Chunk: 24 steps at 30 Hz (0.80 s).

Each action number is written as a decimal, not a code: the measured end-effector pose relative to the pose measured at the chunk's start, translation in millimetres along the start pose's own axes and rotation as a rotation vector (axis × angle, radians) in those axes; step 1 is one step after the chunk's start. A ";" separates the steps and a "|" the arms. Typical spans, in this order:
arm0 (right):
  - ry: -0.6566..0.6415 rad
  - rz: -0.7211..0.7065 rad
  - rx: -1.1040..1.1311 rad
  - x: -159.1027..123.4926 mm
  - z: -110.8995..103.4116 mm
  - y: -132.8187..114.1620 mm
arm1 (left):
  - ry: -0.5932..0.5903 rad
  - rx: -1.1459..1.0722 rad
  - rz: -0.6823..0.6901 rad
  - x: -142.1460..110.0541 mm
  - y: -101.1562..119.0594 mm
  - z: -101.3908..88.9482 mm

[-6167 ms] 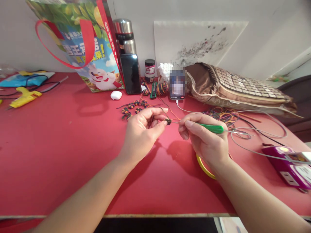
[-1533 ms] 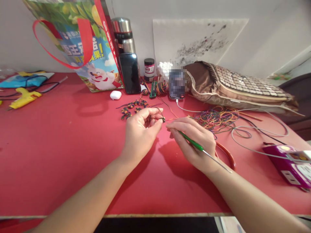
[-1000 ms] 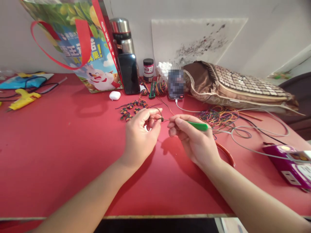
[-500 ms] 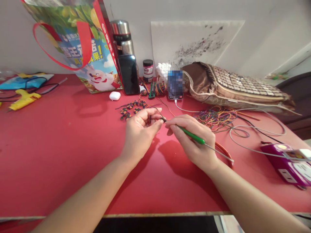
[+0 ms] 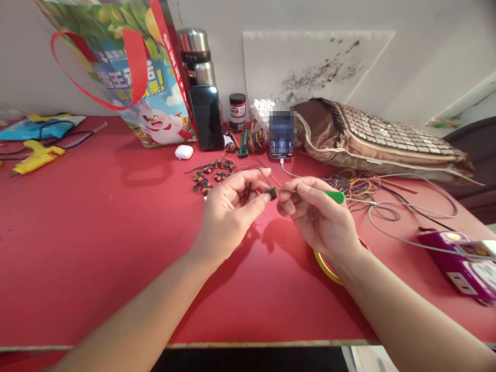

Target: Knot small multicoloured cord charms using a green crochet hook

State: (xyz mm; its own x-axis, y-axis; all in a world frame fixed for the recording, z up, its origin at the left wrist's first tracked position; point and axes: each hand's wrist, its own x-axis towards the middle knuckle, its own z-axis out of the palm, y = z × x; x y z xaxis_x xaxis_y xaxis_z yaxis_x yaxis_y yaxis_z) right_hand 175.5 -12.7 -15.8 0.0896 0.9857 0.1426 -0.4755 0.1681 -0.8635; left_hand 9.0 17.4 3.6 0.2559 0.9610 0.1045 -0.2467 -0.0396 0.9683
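My left hand (image 5: 228, 217) is closed, thumb and fingers pinching a small dark crocheted piece (image 5: 272, 193). A thin strand of yarn (image 5: 265, 178) runs over its raised index finger. My right hand (image 5: 325, 217) is closed around a crochet hook (image 5: 335, 197) with a green handle. The hook's thin metal shaft points left and meets the crocheted piece; its tip is too small to make out. Behind my left hand, a curled multicoloured crocheted strip (image 5: 199, 177) lies on the red table (image 5: 116, 248).
A yarn tangle (image 5: 354, 182) and a white cable (image 5: 403, 238) lie on the right, near a purple power strip (image 5: 442, 258). Farther back are a phone (image 5: 282, 139), a dark phone (image 5: 207, 119), an earbud case (image 5: 184, 152) and a shopping bag (image 5: 166, 121). Left is a yellow glue gun (image 5: 36, 157).
Both hands have shifted right. My right hand has rolled so its fingers show more, and the hook now lies nearly level. More of the crocheted piece shows, and a yellow ring appears by my right wrist.
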 end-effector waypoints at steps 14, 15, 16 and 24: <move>-0.028 -0.344 -0.483 -8.0 -1.3 4.9 | -0.083 -0.150 -0.056 -0.2 1.0 2.3; -0.030 -0.381 -0.525 -8.9 -0.4 3.9 | -0.074 -0.158 -0.066 -0.2 1.3 2.5; -0.025 -0.408 -0.546 -9.5 0.4 2.9 | -0.066 -0.167 -0.075 -0.1 1.4 2.6; 0.039 -0.229 -0.236 -6.0 1.2 4.4 | -0.040 -0.194 -0.078 -0.4 -0.7 2.2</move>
State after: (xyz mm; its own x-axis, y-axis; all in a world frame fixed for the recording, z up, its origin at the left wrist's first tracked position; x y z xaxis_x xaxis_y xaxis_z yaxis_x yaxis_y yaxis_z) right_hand 171.8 -17.8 -19.9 0.2066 0.9206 0.3315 -0.2239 0.3743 -0.8999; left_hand 11.1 16.4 3.4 0.3168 0.9475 0.0434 -0.3987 0.0916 0.9125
